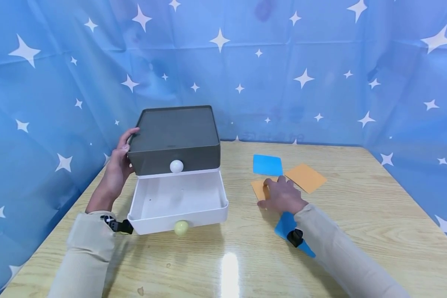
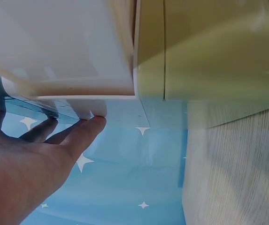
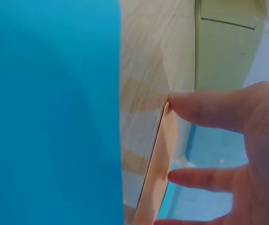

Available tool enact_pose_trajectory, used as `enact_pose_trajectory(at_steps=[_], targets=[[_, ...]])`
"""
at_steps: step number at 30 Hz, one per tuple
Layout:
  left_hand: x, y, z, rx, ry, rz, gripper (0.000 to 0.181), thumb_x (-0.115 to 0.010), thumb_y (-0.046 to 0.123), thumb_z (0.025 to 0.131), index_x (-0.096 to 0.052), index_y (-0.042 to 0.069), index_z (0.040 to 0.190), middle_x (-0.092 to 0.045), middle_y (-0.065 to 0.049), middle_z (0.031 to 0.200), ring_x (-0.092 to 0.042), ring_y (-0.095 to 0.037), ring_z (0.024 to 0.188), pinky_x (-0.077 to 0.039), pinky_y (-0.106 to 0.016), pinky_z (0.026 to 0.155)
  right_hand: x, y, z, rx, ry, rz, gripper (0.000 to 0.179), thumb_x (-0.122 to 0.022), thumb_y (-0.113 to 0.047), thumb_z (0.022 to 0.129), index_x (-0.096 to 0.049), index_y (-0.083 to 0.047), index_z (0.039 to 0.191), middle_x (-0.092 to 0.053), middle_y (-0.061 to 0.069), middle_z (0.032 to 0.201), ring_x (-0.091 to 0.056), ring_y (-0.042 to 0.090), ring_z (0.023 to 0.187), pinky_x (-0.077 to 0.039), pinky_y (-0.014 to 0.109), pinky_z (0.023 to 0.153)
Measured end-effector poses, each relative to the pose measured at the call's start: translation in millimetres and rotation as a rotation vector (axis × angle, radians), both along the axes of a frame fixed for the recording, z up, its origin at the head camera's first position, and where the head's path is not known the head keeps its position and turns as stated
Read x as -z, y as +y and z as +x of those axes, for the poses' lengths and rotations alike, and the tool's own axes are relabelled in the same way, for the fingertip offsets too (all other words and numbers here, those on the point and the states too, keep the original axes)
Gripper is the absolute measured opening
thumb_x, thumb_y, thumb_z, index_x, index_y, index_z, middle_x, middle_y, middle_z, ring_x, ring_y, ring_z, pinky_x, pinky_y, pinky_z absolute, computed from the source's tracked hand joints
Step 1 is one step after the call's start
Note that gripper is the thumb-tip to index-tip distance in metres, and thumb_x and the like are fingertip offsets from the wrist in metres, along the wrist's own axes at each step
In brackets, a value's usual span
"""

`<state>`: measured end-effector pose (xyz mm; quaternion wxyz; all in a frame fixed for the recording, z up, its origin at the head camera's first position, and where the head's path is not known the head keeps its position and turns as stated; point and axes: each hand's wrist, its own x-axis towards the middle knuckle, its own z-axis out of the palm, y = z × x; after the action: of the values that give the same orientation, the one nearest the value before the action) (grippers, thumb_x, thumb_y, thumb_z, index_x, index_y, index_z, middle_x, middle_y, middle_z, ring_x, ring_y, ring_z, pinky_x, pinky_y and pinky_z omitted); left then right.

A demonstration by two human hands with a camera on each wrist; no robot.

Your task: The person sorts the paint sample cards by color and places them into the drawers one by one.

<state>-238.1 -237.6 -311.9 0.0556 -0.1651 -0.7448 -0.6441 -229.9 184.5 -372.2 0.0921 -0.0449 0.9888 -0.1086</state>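
A small dark-grey and white drawer box (image 1: 175, 128) stands left of the middle in the head view. Its lower white drawer (image 1: 208, 217) is pulled out toward me, with nothing lying in it. My left hand (image 1: 113, 171) rests against the box's left side; in the left wrist view its extended fingertips (image 2: 96, 123) touch that side. My right hand (image 1: 284, 196) reaches over an orange card (image 1: 258, 190) flat on the table, partly covering it. In the right wrist view the thumb (image 3: 186, 105) is right at this card's edge, the other fingers spread apart from it.
A blue card (image 1: 267, 165) and a second orange card (image 1: 306, 178) lie beyond my right hand. Another blue card (image 1: 284, 225) lies under my right wrist, partly hidden. The box carries a white knob (image 1: 176, 166) and a pale green one. A starry blue curtain (image 1: 268, 74) surrounds the wooden table (image 1: 372, 198).
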Motion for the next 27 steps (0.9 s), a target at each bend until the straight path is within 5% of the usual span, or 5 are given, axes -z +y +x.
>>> enact_pose_trajectory(at_steps=[8,13,22,27], targets=[[-0.2,-0.5,0.9,-0.002,0.006,-0.005,0.057,-0.017,0.05,0.101,-0.019,0.039,0.157,-0.003,-0.005,0.168,-0.013,-0.043,0.147,-0.01,-0.079,0.111,-2.2,1.6,0.5,0.009,-0.035,0.008,0.062,-0.072,-0.048,0.087,-0.051,-0.017,0.135,-0.043,0.033,0.134,-0.041,0.057,0.116,-0.041,0.068,0.08],[-1.3,0.1,0.6,0.001,0.008,-0.002,0.056,-0.018,0.051,0.102,-0.019,0.04,0.157,-0.003,-0.005,0.168,-0.014,-0.043,0.147,-0.01,-0.079,0.111,-4.2,3.4,-0.9,-0.013,-0.023,0.003,0.057,-0.074,-0.047,0.085,-0.053,-0.016,0.128,-0.047,0.033,0.125,-0.042,0.053,0.112,-0.042,0.062,0.075],[0.7,0.4,2.6,-0.01,0.003,0.003,0.055,-0.018,0.05,0.102,-0.02,0.041,0.156,-0.005,-0.005,0.168,-0.016,-0.042,0.146,-0.012,-0.076,0.112,-0.4,4.1,-9.3,0.057,-0.059,-0.032,0.085,-0.079,-0.049,0.08,-0.043,-0.003,0.143,-0.044,0.036,0.129,-0.039,0.051,0.116,-0.04,0.061,0.083],[0.6,1.2,2.2,0.002,0.003,0.002,0.056,-0.019,0.05,0.102,-0.02,0.04,0.157,-0.004,-0.005,0.168,-0.015,-0.042,0.147,-0.011,-0.076,0.112,-0.5,5.8,-11.3,0.055,-0.051,-0.037,0.083,-0.081,-0.049,0.076,-0.048,-0.004,0.138,-0.049,0.031,0.122,-0.042,0.048,0.111,-0.043,0.056,0.077]])
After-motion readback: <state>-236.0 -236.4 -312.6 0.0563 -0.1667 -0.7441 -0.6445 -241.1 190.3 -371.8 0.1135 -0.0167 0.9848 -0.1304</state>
